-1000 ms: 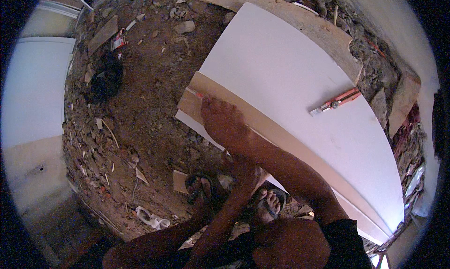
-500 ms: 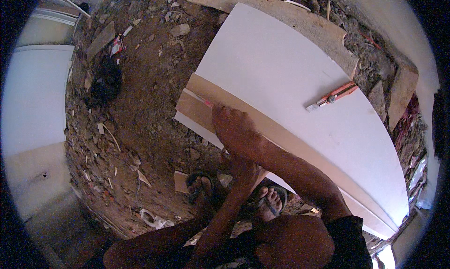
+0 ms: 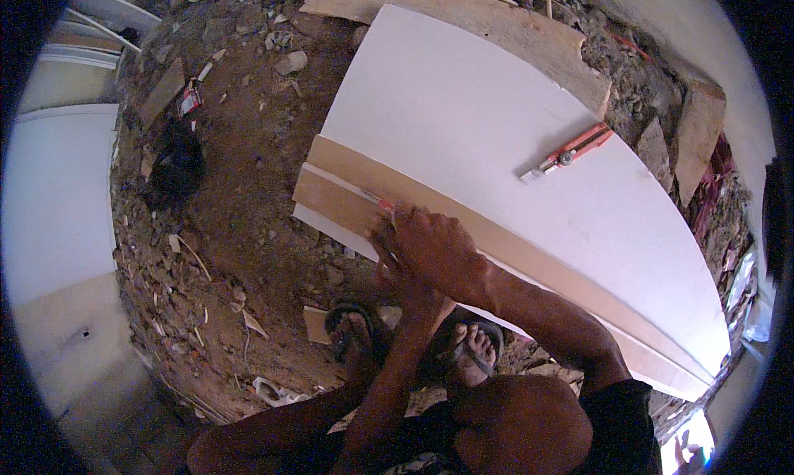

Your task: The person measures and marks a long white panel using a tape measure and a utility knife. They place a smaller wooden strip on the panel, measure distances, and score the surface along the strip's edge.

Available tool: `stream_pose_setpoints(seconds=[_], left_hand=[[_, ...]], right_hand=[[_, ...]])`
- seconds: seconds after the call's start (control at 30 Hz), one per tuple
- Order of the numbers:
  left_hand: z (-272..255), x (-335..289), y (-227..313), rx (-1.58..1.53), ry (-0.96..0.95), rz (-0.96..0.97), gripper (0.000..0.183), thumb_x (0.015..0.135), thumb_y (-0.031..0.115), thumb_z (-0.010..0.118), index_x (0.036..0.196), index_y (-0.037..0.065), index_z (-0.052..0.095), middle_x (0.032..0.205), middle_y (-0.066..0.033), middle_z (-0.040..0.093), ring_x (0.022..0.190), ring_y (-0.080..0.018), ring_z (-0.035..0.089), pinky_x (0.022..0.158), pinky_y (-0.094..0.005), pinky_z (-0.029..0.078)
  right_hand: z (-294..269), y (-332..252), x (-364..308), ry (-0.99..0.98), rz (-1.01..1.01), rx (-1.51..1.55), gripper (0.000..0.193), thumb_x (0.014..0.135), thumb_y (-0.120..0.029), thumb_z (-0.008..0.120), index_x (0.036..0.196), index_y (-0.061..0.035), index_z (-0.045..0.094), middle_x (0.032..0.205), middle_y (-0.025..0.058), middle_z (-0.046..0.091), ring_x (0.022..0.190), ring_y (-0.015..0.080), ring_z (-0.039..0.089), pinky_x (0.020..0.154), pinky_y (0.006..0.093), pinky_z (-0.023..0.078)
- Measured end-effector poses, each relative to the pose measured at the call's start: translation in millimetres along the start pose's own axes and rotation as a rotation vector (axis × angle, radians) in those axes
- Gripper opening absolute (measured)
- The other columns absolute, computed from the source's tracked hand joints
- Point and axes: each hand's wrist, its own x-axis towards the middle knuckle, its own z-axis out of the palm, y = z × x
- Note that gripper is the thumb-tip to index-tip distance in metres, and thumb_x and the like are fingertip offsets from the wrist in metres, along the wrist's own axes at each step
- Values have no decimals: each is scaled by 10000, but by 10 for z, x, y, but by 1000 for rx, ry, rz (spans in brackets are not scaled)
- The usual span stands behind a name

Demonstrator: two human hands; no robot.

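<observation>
A large white panel [image 3: 463, 103] with one curved side lies in front of me, with a brown strip [image 3: 347, 159] along its near side. A narrow white line runs lengthwise down the brown. My right hand [image 3: 438, 247] is closed around a slim tool with a red part [image 3: 385, 203] and a thin tip, touching that line. Most of the tool is hidden in the fist. Against it, at the panel's near edge, my left hand [image 3: 385, 247] is bent and partly covered; what its fingers grip cannot be made out. An orange utility knife [image 3: 571, 152], blade out, rests on the white surface.
Behind the panel lies a rough wooden board [image 3: 447, 2]; a wood block [image 3: 699, 136] leans at the right wall. Rubble and scraps cover the dirt floor [image 3: 256, 160]. A black bag-like heap [image 3: 175, 165] lies left. My sandalled foot [image 3: 473, 351] is near the panel's edge.
My right hand has slid along the brown strip toward the right and nearer me, with the red tool in it. My left hand has moved along beside it. The whole view has shifted slightly.
</observation>
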Motion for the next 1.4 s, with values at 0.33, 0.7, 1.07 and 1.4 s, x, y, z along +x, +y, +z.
stream_pose_setpoints(seconds=[0.33, 0.7, 1.07, 1.4], left_hand=[[-518, 24, 97, -53, 383, -65, 1361, 561, 509, 867, 1483, -118, 87, 1524, -351, 166, 1430, -533, 110, 1179, -594, 124], [-662, -20, 183, 3, 233, -148, 1580, 377, 611, 921, 1506, -79, 59, 1542, -367, 99, 1442, -530, 112, 1129, -614, 250], [-435, -45, 126, 54, 236, -142, 1597, 380, 678, 892, 1496, -100, 55, 1540, -366, 98, 1447, -527, 85, 1166, -611, 169], [-482, 21, 9, -67, 119, -173, 1594, 407, 731, 855, 1481, -138, 59, 1540, -395, 34, 1444, -545, 20, 1161, -643, 106]], right_hand=[[-115, 206, -564, 11, 66, -92, 238, 905, -163, 550, 1051, 18, 497, 813, 163, 638, 665, 316, 703, 551, 424, 583], [-178, 493, -1170, -12, 148, -54, 280, 857, -94, 569, 1080, 42, 470, 811, 169, 621, 633, 333, 685, 515, 446, 554], [-303, 696, -1722, -84, 175, -180, 264, 955, -132, 536, 1126, 59, 470, 814, 148, 605, 609, 296, 661, 492, 418, 550], [-403, 824, -2120, -145, 233, -248, 254, 965, -179, 557, 1091, 35, 509, 868, 148, 618, 622, 259, 644, 509, 389, 550]])
